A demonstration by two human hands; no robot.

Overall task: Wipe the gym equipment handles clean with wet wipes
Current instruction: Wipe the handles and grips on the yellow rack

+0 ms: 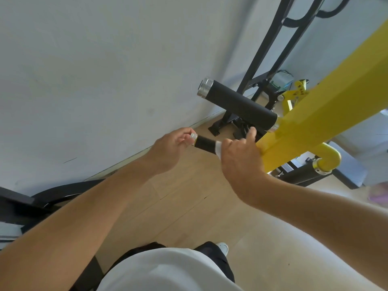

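Note:
A yellow machine arm (327,114) carries two black handles with silver end caps. The upper handle (241,105) is free. The lower handle (204,143) lies between my hands. My left hand (170,149) pinches its silver end cap with the fingertips. My right hand (241,156) is wrapped around the handle's inner part, pressing a white wet wipe (218,149) against it; only a strip of the wipe shows at the hand's edge.
A white wall (94,80) runs close on the left, meeting the wooden floor (189,196). A black machine frame (262,66) stands behind the handles. A further black handle on a yellow elbow (327,159) sits lower right. Black equipment (42,200) lies at the left.

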